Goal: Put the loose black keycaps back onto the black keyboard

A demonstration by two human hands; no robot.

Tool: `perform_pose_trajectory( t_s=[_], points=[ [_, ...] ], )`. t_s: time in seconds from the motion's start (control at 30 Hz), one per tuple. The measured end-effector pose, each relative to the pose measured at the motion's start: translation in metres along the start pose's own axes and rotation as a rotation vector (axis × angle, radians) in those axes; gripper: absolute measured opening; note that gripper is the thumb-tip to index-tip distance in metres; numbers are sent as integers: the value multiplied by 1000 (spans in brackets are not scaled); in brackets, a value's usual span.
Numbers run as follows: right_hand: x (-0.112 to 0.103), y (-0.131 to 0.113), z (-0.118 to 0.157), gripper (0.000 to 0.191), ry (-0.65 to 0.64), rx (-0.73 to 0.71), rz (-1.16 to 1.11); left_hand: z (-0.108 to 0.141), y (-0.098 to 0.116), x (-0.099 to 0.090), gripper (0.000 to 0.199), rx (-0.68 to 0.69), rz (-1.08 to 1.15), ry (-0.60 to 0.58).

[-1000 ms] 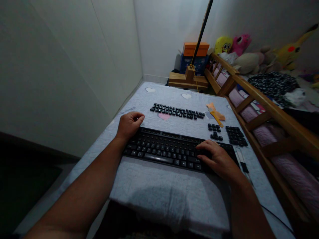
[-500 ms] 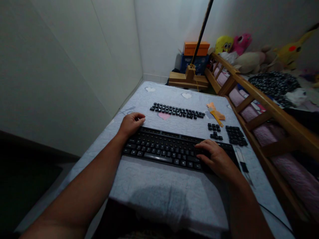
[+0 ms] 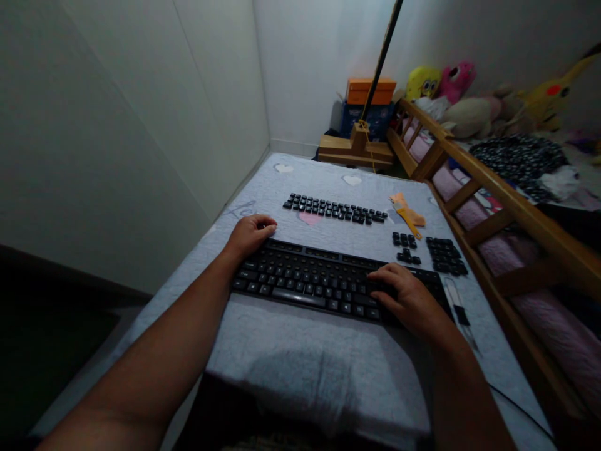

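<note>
A black keyboard lies on the pale cloth; its lower rows carry keycaps, while the upper part shows bare switch spots. At its top left corner rests my left hand, fingers curled together, their contents too small to make out. My right hand is over the keyboard's right part, thumb and forefinger apart with the fingertips by the keys. Beyond the keyboard, loose black keycaps stand in rows, with a small group and a larger block at the right.
An orange cloth lies under a yellow-handled brush. A wire tool with a black grip lies right of the keyboard. A wooden rail borders the right side, a wall the left. A wooden stand is behind.
My left hand has shifted very slightly to the right. My right hand and the keyboard look almost the same.
</note>
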State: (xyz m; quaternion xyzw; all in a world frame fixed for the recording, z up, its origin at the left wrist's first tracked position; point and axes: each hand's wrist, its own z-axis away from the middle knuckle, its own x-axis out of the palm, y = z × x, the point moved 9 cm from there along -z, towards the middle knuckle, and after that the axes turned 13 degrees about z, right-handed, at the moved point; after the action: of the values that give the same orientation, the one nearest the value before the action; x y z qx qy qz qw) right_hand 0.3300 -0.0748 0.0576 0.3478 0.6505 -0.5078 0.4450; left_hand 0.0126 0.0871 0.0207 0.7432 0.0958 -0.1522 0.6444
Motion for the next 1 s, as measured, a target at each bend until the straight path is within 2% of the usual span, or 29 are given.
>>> perform_pose_trajectory(
  t_s=[1.0],
  points=[
    [5,0,-1,22,2,21,7,1,1,0,29,-2,-24,0]
  ],
)
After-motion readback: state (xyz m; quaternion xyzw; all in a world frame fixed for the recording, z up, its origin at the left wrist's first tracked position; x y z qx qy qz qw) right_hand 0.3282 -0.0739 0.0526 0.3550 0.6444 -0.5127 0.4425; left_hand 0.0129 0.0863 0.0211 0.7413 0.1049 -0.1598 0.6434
